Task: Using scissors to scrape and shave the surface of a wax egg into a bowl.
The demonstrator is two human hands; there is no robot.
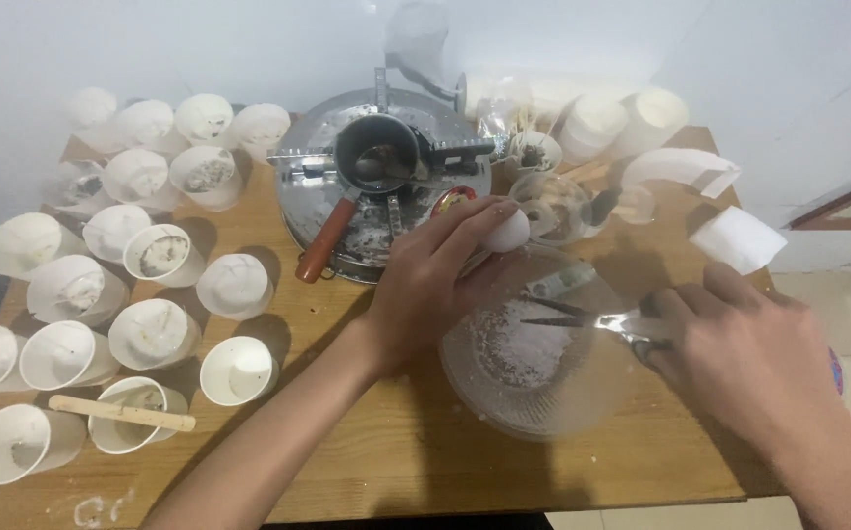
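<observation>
My left hand (pixel 435 275) grips a small white egg-shaped object (pixel 507 233) at the far rim of a clear glass bowl (pixel 533 402). Powdery white and dark residue lies inside the bowl. My right hand (pixel 749 358) holds a pair of metal scissors (pixel 583 319) whose blades point left over the bowl. Both hands are over the wooden table (pixel 406 451).
Many white paper cups (pixel 156 334) cover the left side of the table, one with a wooden stick (pixel 121 413) across it. A round metal pan (pixel 318 186) with a red-handled tool (pixel 325 241) stands at the back. A small glass bowl (pixel 555 204) and more cups (pixel 622 123) sit back right.
</observation>
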